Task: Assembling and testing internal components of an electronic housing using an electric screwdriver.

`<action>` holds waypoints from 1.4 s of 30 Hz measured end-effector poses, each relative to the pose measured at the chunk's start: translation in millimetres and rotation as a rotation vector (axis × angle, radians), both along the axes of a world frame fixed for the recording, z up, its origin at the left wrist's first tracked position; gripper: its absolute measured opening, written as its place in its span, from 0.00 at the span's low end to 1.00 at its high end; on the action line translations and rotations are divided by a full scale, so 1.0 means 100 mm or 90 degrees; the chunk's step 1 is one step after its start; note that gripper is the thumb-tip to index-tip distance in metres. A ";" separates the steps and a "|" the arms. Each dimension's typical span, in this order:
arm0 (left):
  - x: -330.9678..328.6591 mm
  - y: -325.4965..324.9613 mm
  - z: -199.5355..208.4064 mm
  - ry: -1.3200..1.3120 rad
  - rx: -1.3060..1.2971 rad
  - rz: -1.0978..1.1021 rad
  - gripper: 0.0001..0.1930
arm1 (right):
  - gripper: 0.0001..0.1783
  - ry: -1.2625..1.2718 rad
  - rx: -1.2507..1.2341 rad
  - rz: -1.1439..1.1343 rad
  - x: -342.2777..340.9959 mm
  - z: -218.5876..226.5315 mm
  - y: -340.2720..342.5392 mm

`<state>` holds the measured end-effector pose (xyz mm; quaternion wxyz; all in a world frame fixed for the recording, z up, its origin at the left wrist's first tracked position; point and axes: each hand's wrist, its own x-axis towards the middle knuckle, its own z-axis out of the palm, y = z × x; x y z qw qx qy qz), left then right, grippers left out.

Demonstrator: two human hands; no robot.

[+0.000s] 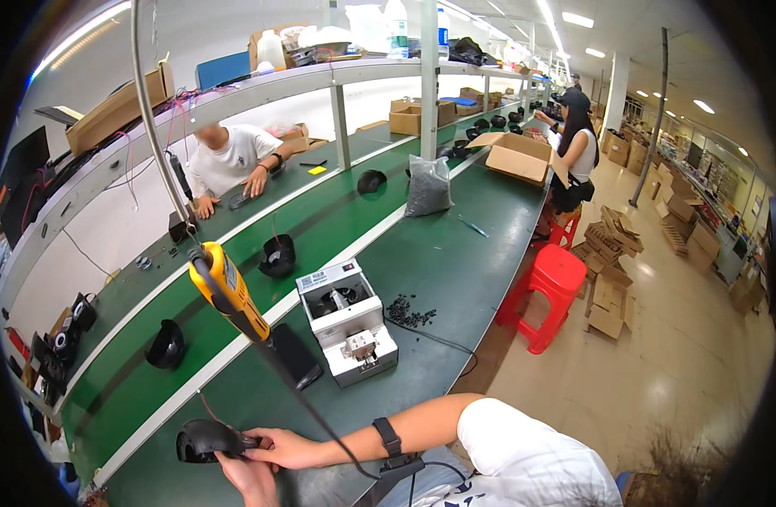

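Observation:
At the lower left, a black dome-shaped plastic housing (204, 441) with a thin reddish wire rising from it is held just above the green bench top. My left hand (249, 478) grips its near side from below, fingers partly hidden. From the right, my right hand (288, 448) has its fingers closed on the housing's right end; whether a smaller part is between them I cannot tell. Farther off stands a white box-shaped screw feeder (347, 321), with a pile of small black screws (411, 311) to its right. A yellow-and-black handheld tool (229, 291) hangs before the bench.
Similar black housings (165, 345) lie along the green conveyor belt (227, 317). A bag of dark small parts (428, 186) and an open carton (520, 157) stand farther along. Across the belt sits a co-worker (236, 160); another is near red stools (547, 291) at right.

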<state>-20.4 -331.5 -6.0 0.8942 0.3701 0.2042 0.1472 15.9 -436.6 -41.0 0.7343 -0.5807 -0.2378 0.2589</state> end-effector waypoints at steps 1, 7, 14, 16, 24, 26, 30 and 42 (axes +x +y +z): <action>0.02 -0.02 0.02 -0.033 -0.012 0.056 0.25 | 0.30 -0.001 -0.002 -0.002 0.01 0.01 -0.02; 0.04 0.19 -0.01 -0.066 0.115 0.078 0.26 | 0.23 0.183 -0.026 -0.028 0.09 0.13 -0.13; 0.03 1.04 -0.14 0.050 0.248 0.068 0.26 | 0.17 0.095 0.077 -0.083 0.20 0.30 -0.21; 0.06 0.94 -0.20 0.007 0.234 0.081 0.21 | 0.19 0.012 0.096 -0.104 0.15 0.38 -0.24; -0.01 0.46 -0.21 -0.044 -0.012 -0.138 0.21 | 0.29 -0.357 -0.115 -0.241 0.08 0.56 -0.38; -0.11 0.48 -0.24 -0.062 0.014 -0.156 0.27 | 0.28 -0.398 -0.151 -0.245 0.05 0.61 -0.30; -0.15 0.39 0.09 -0.096 0.156 -0.191 0.42 | 0.27 -0.503 -0.219 -0.293 0.14 0.64 -0.34; -0.02 0.52 0.01 -0.146 0.522 -0.274 0.45 | 0.27 -0.485 -0.261 -0.257 0.18 0.78 -0.44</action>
